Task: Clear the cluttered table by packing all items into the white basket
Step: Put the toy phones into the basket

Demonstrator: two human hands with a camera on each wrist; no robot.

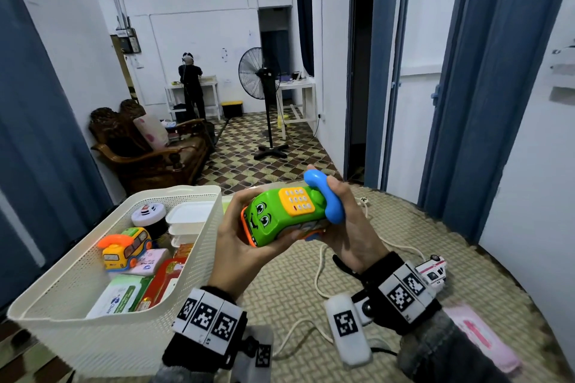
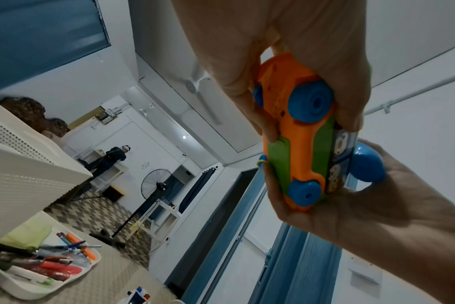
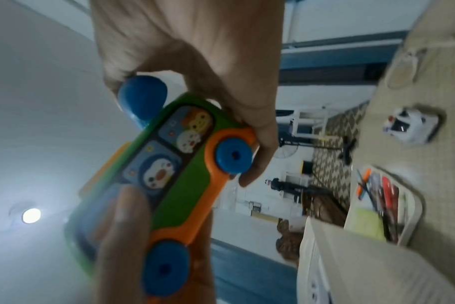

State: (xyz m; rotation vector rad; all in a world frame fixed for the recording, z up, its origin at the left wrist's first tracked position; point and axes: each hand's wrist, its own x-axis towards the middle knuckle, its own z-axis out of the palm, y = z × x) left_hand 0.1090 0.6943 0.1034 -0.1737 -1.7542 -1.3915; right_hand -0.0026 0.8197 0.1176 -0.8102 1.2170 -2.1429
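Observation:
I hold a green toy bus phone [image 1: 280, 218] with a yellow keypad and blue handset in the air, just right of the white basket [image 1: 199, 261]. My left hand [image 1: 239, 227] grips its front end from below. My right hand [image 1: 342, 221] grips the rear, curled round the handset. In the left wrist view the toy's orange underside [image 2: 294, 131] and blue wheels show between my fingers. In the right wrist view the toy's stickered side [image 3: 185, 181] shows. The basket holds a yellow toy bus phone [image 1: 124, 247], a wipes pack [image 1: 119, 297] and several boxes.
On the woven table top lie a white toy ambulance [image 1: 434, 269], a pink pack [image 1: 485, 339] and a white cable [image 1: 320, 277]. A white tray of pens [image 2: 39, 265] sits beyond the basket. A person stands far off across the room.

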